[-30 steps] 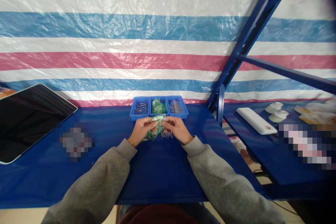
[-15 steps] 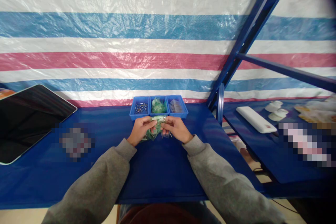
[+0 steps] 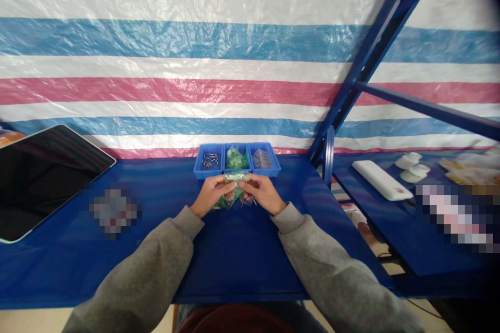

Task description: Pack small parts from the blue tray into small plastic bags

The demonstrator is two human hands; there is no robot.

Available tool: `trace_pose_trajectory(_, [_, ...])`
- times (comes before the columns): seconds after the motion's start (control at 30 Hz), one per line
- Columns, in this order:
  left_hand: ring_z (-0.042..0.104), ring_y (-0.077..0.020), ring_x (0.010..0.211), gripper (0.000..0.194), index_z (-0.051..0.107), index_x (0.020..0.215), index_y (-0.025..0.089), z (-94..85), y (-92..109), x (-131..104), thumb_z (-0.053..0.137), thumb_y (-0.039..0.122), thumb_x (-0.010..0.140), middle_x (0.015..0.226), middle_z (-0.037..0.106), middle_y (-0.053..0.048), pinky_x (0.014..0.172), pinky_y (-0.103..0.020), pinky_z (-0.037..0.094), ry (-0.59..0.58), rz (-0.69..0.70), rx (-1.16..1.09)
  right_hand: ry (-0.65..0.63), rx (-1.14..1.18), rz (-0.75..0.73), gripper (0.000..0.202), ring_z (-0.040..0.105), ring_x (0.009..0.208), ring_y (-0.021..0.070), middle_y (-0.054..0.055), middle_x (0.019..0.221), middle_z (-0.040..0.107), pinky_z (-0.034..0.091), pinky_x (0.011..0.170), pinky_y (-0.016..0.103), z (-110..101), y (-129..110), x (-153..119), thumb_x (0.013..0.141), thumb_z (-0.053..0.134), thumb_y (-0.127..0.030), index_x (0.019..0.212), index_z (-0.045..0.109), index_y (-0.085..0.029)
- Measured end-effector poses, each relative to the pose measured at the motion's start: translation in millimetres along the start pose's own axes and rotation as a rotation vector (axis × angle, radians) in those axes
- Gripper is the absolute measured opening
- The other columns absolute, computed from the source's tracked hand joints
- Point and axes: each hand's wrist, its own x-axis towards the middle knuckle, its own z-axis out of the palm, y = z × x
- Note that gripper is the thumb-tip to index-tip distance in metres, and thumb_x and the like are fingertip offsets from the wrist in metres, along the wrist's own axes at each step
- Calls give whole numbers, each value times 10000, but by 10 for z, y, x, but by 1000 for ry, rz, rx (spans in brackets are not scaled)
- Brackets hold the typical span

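Between my two hands is a small clear and green plastic bag (image 3: 236,178), just in front of the blue bins. My left hand (image 3: 213,193) pinches its left side, and my right hand (image 3: 261,191) pinches its right side. Under my fingers lie more green packets (image 3: 227,202) and some small metal pieces, partly hidden. Of the three joined bins, the left bin (image 3: 208,171) holds thin metal pieces, the middle one green plastic packets (image 3: 236,158), the right one clear plastic bags (image 3: 261,159).
A dark-screened tablet (image 3: 50,182) lies on the left of the blue table (image 3: 242,260), near a blurred item (image 3: 115,210). At right, a second table bears a white device (image 3: 382,180) and white round pieces (image 3: 414,173). A blue metal frame (image 3: 365,70) rises between.
The fingers of both hands have drawn slightly closer together over the plastic bag, whose upper edge now looks flatter. The camera view has shifted slightly.
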Motion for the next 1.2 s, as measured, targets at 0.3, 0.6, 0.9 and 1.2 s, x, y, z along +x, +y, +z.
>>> trace_pose_trajectory(0.3, [509,-92,488,298,639,933,92,-28,-17,21,608,338,767,652,593,-12,480,-218,441,-15,-23,28,44,-6,18,276,506,482,113,-9,593,577,446,488,248,22,-59,-11,682,681,-418,754,596,-166])
trace_pose_trajectory(0.6, [477,-80,485,256,643,821,78,-19,86,19,643,318,734,585,552,5,450,-190,394,-29,-56,46,20,83,53,293,492,449,98,-25,535,550,435,470,236,-12,-4,11,719,648,-443,696,576,-159])
trace_pose_trajectory(0.9, [463,-76,489,273,657,756,66,-30,67,3,651,336,723,616,566,-18,461,-198,386,-71,-80,31,9,168,108,264,488,470,94,-16,589,564,442,470,233,21,-40,-3,685,681,-397,738,613,-147])
trace_pose_trajectory(1.2, [464,-88,487,290,655,736,80,-31,68,-10,595,361,775,546,547,0,477,-204,368,-25,19,202,76,6,30,313,450,426,87,-39,518,517,396,440,224,-10,-8,19,679,670,-451,646,548,-164])
